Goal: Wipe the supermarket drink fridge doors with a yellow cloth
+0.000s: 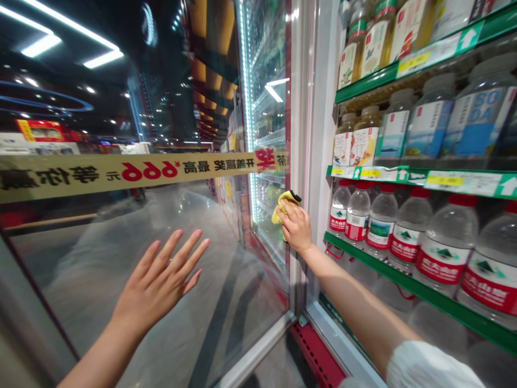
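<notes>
My right hand [297, 225] presses a yellow cleaning cloth [278, 215] with a dark edge against the glass door [226, 258], close to its hinge-side frame. My left hand [163, 277] is raised in front of the same pane, fingers stretched out and apart, with nothing in it. Whether the left palm touches the glass I cannot tell. Across the pane above both hands runs a cream sticker band [157, 171] with red and black characters, seen mirrored from this side.
Right of the door frame [301, 134], green-edged shelves [428, 180] hold several drink bottles [404, 229], with red-capped water bottles on the lower one. A red perforated panel [317, 358] lies at the bottom. Through the glass show a shop floor and another lit cooler [266, 118].
</notes>
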